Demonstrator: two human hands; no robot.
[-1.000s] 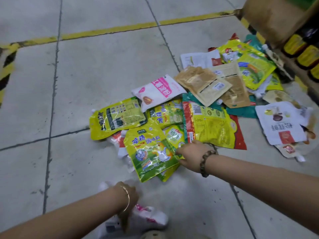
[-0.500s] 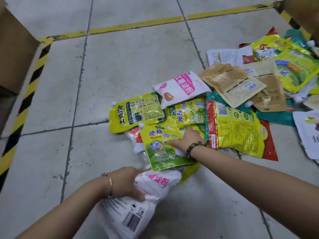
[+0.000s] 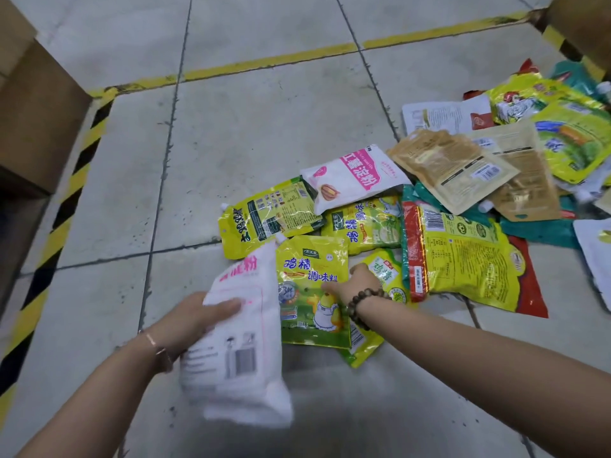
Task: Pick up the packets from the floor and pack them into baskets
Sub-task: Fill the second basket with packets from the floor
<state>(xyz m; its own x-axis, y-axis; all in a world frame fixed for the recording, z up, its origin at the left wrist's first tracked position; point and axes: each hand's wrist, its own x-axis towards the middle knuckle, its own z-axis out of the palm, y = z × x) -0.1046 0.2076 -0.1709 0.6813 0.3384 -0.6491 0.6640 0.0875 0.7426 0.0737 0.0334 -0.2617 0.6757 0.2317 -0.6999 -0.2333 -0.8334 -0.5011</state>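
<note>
My left hand (image 3: 195, 320) grips a white packet with pink print (image 3: 243, 355), held up off the floor at the lower middle. My right hand (image 3: 355, 282) pinches the edge of a green and yellow packet (image 3: 310, 292) that lies just right of the white one. A heap of several more packets spreads to the right: a yellow one (image 3: 267, 218), a white and pink one (image 3: 353, 176), a brown one (image 3: 449, 168) and a large yellow and red one (image 3: 463, 259). No basket shows.
A cardboard box (image 3: 36, 120) stands at the left edge and another (image 3: 582, 24) at the top right corner. Yellow and black hazard tape (image 3: 66, 209) borders the grey tiled floor (image 3: 264, 104).
My left hand has lifted the white packet from low at the frame's bottom up beside the green one. My right hand has closed on the green packet's edge and drawn it nearer.
</note>
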